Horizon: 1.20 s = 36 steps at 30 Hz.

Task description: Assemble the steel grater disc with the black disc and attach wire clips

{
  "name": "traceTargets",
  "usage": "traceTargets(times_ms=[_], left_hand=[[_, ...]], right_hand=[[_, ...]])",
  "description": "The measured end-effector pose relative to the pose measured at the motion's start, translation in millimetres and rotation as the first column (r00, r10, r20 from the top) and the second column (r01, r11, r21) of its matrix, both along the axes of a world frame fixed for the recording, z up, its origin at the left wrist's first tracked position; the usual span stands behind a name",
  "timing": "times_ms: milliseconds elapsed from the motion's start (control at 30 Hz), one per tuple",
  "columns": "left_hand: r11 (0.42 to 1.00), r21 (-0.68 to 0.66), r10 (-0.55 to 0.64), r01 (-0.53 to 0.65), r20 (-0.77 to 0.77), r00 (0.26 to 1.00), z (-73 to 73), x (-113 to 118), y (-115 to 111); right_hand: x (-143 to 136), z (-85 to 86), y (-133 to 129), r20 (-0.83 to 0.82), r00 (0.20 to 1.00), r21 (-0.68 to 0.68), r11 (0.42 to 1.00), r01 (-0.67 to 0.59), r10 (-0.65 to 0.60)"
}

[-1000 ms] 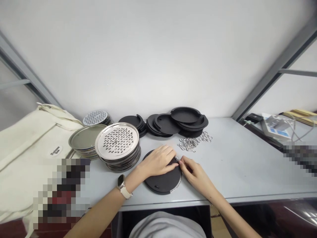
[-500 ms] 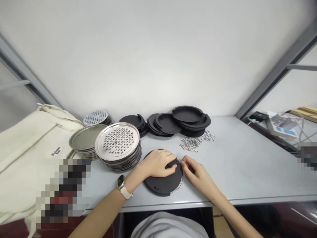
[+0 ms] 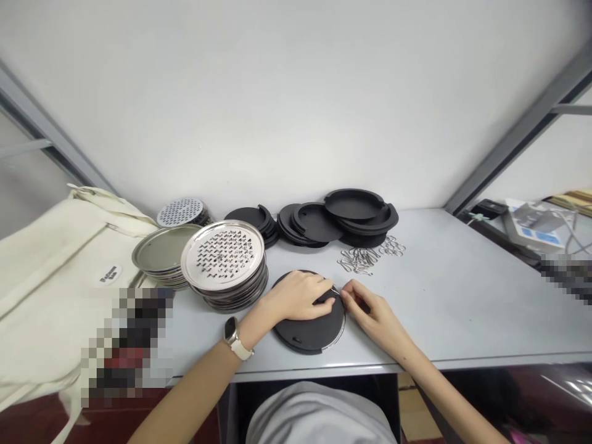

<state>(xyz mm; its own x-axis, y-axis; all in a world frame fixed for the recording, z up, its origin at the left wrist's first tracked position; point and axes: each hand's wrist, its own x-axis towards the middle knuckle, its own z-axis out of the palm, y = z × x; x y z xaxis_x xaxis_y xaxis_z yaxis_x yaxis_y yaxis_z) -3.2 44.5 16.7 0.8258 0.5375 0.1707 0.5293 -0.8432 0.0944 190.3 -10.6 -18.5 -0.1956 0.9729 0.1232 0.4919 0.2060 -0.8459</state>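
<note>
A round black disc (image 3: 309,334) lies flat near the table's front edge, with a strip of metal rim showing at its lower right. My left hand (image 3: 300,296) rests on top of the disc, its fingers bent around the upper right edge. At that edge a small metal clip (image 3: 335,291) sits between my two hands. My right hand (image 3: 370,311) is just right of the disc, thumb and forefinger pinched on the clip's end. Behind lie loose metal clips (image 3: 357,260) and a group of metal rings (image 3: 392,246).
A stack of metal grater discs (image 3: 226,256) stands left of my hands, beside a stack of plain discs (image 3: 166,248). Black round trays (image 3: 354,206) are piled along the wall. A cream cloth bag (image 3: 60,265) covers the left side.
The view has shifted slightly, so the table's objects appear a little higher and to the right. The small clip now shows more plainly between my fingertips.
</note>
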Motion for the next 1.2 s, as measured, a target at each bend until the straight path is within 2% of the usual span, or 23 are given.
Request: traceTargets(times_ms=[1200], left_hand=[[1.000,-0.013,0.016,-0.017,-0.007,1.000,4.2,-0.4,-1.7]], right_hand=[[0.1,0.9,-0.4,0.004,1.000,-0.004,1.000,0.004,-0.004]])
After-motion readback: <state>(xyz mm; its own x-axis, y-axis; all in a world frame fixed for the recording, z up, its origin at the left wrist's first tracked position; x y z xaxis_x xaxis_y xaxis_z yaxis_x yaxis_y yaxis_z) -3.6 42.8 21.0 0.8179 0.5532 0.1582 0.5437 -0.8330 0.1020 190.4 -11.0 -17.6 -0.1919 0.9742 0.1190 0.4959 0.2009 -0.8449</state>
